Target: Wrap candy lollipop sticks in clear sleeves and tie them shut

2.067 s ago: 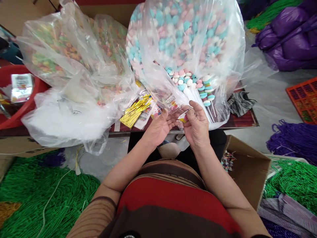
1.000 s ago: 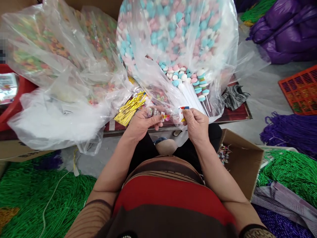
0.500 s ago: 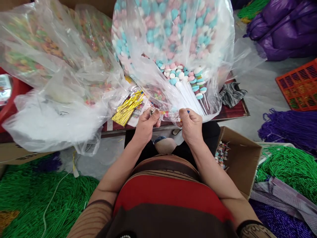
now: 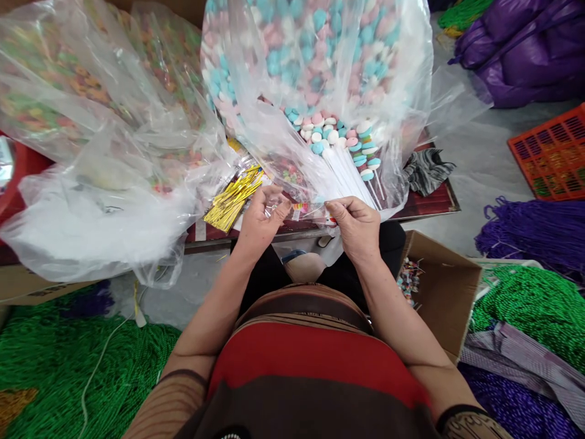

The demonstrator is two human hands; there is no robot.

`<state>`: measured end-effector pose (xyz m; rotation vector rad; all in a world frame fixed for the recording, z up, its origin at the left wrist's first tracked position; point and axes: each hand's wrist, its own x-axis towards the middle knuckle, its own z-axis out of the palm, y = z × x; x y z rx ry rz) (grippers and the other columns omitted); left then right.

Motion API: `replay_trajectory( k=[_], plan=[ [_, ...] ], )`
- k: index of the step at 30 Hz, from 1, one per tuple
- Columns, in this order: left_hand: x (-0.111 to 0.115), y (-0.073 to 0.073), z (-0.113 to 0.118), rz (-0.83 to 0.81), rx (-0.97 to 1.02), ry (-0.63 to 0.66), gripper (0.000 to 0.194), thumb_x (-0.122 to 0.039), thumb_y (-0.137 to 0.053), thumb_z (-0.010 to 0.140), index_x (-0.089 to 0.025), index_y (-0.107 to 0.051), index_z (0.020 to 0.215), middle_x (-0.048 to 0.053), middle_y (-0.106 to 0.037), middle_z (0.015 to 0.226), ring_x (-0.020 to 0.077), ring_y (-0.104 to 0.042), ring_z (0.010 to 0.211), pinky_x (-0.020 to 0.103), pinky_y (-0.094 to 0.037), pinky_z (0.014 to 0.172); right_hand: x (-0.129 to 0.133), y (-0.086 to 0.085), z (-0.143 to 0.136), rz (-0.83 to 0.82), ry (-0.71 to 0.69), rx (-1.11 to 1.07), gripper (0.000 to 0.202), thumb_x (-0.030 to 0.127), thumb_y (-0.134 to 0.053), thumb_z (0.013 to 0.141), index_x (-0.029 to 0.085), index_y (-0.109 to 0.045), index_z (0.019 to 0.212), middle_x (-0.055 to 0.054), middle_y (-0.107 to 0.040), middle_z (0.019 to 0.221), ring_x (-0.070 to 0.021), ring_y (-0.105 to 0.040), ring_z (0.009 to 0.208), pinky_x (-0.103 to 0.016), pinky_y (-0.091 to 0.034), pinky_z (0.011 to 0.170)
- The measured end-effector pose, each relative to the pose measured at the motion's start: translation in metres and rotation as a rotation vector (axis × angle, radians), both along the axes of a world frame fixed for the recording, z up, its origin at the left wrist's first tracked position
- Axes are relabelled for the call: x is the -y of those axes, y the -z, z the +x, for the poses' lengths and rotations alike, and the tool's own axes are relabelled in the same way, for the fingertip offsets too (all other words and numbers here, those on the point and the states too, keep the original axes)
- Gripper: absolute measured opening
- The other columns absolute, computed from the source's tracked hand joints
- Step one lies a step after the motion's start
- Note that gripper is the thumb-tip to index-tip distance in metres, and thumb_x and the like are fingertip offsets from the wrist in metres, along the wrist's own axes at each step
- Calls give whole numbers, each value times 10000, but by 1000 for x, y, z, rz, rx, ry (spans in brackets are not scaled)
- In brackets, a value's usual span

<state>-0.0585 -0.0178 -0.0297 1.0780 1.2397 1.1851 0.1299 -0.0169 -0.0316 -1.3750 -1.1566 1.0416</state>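
Note:
My left hand [image 4: 259,221] and my right hand [image 4: 357,227] pinch the two sides of a small clear printed candy bag [image 4: 305,210] at the table's front edge. Just beyond my fingers lies a big clear sack [image 4: 320,67] of pink, blue and white lollipops, its mouth open toward me, with white sticks [image 4: 354,177] poking out. A bundle of gold twist ties [image 4: 233,198] lies on the table to the left of my left hand.
Large clear sacks of colourful candy [image 4: 100,103] cover the left of the low table [image 4: 434,204]. An open cardboard box [image 4: 445,299] stands by my right knee. Green beads [image 4: 50,360], purple beads [image 4: 534,231] and an orange crate [image 4: 553,155] surround me.
My hands drew apart slightly and shifted along the small bag's edges. The view tilted a little, so the sacks sit higher and more to the left in frame.

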Motion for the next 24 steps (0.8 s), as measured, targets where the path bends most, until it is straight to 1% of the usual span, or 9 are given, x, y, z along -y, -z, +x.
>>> replay_trajectory(
  k=[2,5,7,9,13,17,20,22,24],
  plan=[
    [-2,-15,-5,74,-137,66,483,-486,-758,797,-205,-613,1163,15,-655,1039,98,-588,847,185,-492,710,-1,-6,0,22,-22,106,346,442,-720,782,131,-657,643,2,-533,526,-70,-426,489,-199,-338,494],
    [-3,-33,-5,119,-299,261,199,-342,-738,827,-214,-734,980,-14,-701,937,90,-600,836,189,-429,742,-3,-13,-1,81,-80,179,416,430,-686,807,121,-577,551,6,-465,478,-59,-363,476,-198,-288,472],
    [-4,-35,-1,131,-347,365,85,-264,-708,855,-193,-739,889,-25,-701,829,92,-605,766,208,-414,721,-3,-15,-2,101,-111,183,436,415,-674,819,119,-542,527,12,-424,464,-54,-327,470,-201,-266,460],
    [-3,-30,2,151,-368,405,85,-223,-660,892,-166,-717,864,-17,-691,802,106,-605,737,224,-428,708,-3,-15,-3,99,-134,167,467,410,-659,838,120,-499,508,14,-393,461,-53,-304,467,-207,-254,456],
    [0,-14,4,243,-387,384,215,-321,-587,960,-141,-667,873,0,-653,795,120,-593,720,234,-458,673,-1,-11,-7,109,-165,193,582,472,-599,896,123,-381,485,8,-315,472,-56,-273,487,-229,-225,475],
    [2,-8,2,344,-444,301,328,-423,-546,979,-142,-643,840,5,-628,788,128,-581,752,263,-454,727,-1,-9,-8,150,-165,257,623,490,-586,905,123,-340,466,3,-293,472,-58,-260,493,-248,-201,490],
    [0,-8,-1,379,-458,189,338,-438,-561,970,-142,-645,828,10,-632,809,138,-583,795,278,-456,767,-11,-9,11,105,-90,271,544,513,-577,901,126,-506,525,-1,-392,484,-72,-336,488,-240,-258,500],
    [-3,-7,-2,375,-420,145,323,-430,-593,957,-140,-650,826,11,-641,820,138,-588,799,280,-468,778,-23,-7,36,77,21,299,469,531,-545,918,126,-674,721,-19,-527,565,-104,-464,536,-240,-358,559],
    [-6,-4,-1,352,-348,134,296,-414,-637,935,-140,-664,828,20,-663,862,146,-607,846,296,-487,824,-39,-4,64,98,130,458,408,480,-544,928,121,-736,909,-65,-645,741,-155,-589,699,-267,-434,692]
  ],
)
